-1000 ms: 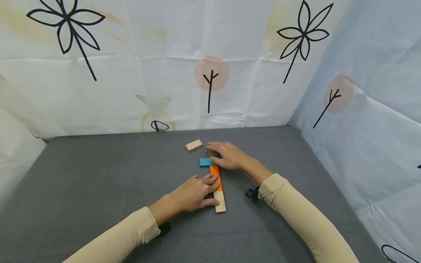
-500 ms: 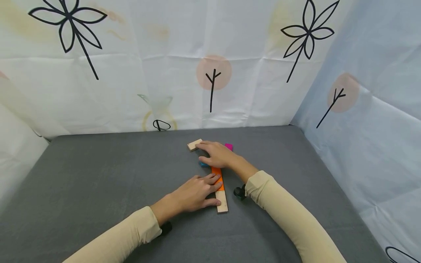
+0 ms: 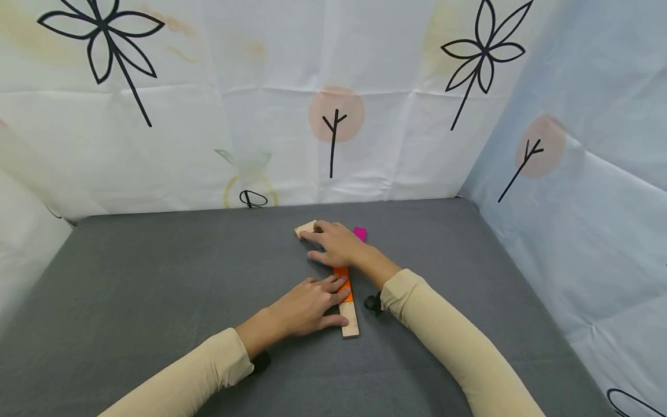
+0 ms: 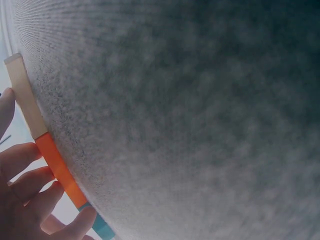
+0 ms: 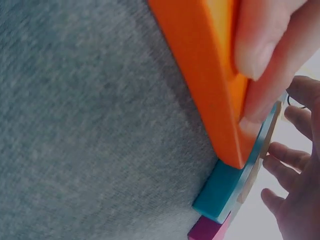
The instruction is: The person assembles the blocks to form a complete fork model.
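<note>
My left hand [image 3: 311, 307] rests its fingers on an orange wooden block [image 3: 341, 271], thumb on the plain wooden block [image 3: 350, 325] that continues the line towards me. Both blocks lie flat, end to end, in the left wrist view too. Just beyond, my right hand [image 3: 341, 245] hovers over a blue block [image 5: 220, 190] set crosswise against the orange one's far end. Its fingers extend onto a loose plain block [image 3: 304, 229] at the far left and do not plainly grip it. A pink block [image 3: 360, 233] shows behind this hand, which hides most of the blue block.
A grey cloth-covered table [image 3: 156, 289] lies under everything. White printed fabric [image 3: 250, 116] hangs along the back and right side. In the right wrist view, brownish wood [image 5: 249, 184] shows behind the blue block.
My right hand has shifted left, off the brown and blue blocks, until its fingers reach the loose plain block. The pink block has come into view. My left hand stays put.
</note>
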A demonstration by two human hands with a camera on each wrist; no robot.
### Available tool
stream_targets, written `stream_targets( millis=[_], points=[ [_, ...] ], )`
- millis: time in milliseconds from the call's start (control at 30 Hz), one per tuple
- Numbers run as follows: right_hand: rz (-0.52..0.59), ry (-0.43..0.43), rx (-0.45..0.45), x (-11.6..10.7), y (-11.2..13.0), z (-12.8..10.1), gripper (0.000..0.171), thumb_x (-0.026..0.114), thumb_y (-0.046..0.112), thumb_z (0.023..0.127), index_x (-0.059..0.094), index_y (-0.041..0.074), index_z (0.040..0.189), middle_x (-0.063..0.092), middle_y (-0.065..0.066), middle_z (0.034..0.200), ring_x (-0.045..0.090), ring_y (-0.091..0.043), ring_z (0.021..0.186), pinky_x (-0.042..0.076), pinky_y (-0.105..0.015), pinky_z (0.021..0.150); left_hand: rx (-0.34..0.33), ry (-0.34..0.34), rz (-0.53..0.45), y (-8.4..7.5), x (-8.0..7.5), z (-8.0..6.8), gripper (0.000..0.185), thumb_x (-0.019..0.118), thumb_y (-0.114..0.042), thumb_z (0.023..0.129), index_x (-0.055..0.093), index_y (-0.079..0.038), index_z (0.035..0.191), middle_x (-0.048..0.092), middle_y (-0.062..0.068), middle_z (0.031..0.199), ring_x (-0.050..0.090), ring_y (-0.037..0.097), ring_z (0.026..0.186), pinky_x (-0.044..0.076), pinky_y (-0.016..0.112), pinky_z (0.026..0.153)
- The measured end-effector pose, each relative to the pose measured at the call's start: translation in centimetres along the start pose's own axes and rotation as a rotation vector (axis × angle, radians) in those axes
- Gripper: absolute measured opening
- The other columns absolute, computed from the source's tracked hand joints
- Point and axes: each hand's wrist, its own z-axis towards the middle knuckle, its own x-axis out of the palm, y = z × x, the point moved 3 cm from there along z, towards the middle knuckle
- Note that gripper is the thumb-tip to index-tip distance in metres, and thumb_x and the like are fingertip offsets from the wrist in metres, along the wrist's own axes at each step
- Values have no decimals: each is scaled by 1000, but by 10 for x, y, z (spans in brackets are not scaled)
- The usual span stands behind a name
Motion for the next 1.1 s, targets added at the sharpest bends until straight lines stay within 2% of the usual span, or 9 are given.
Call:
stream_targets(
  millis=[200, 333, 467, 600, 833, 1000, 1100],
  points=[
    [-38, 13, 32, -1, 5, 4, 49, 46, 44, 95, 44, 24, 139, 45, -9, 130, 43, -20, 116, 28, -45, 102, 1, -12, -2, 0, 0, -1, 63, 45, -54, 91, 48, -9, 135, 42, 13, 140, 39, 22, 130, 44, 45, 90],
    [13, 39, 59, -2, 7, 5, 48, 47, 43, 95, 45, 22, 138, 41, -10, 138, 37, -22, 127, 17, -52, 107, 2, -18, 3, 1, -1, -2, 63, 45, -54, 91, 49, -9, 135, 42, 13, 140, 39, 22, 129, 44, 44, 89],
    [60, 65, 65, -4, 6, 5, 47, 49, 42, 94, 47, 20, 136, 35, -8, 145, 28, -22, 135, 12, -53, 108, 0, -16, 3, 1, -1, -2, 63, 45, -54, 91, 49, -9, 135, 42, 12, 140, 40, 22, 129, 44, 45, 90],
    [94, 66, 53, -5, 4, 5, 44, 50, 42, 93, 50, 19, 131, 38, -3, 144, 23, -23, 137, 12, -54, 108, -1, -9, -4, 1, -1, -2, 63, 45, -54, 91, 49, -10, 135, 42, 12, 140, 39, 22, 129, 43, 45, 90],
    [121, 59, -6, -3, 3, 3, 49, 49, 39, 94, 43, 22, 140, 33, -8, 146, 21, -25, 138, 14, -56, 106, -2, -2, -3, 1, 0, -1, 64, 43, -55, 91, 47, -10, 136, 41, 12, 141, 38, 21, 130, 44, 45, 90],
    [175, 60, -48, -4, -1, 1, 42, 49, 34, 95, 50, 20, 135, 37, -7, 145, 19, -26, 139, 13, -55, 107, 9, -10, 5, 1, 0, -1, 63, 43, -55, 91, 49, -9, 135, 42, 12, 140, 39, 22, 129, 44, 46, 88],
    [214, 54, -64, -5, -4, -1, 37, 49, 24, 95, 54, 17, 131, 40, -6, 143, 20, -26, 139, 12, -53, 108, 3, -4, 6, 1, 0, -1, 63, 43, -55, 92, 49, -10, 135, 42, 12, 141, 39, 22, 130, 44, 47, 88]
  ],
)
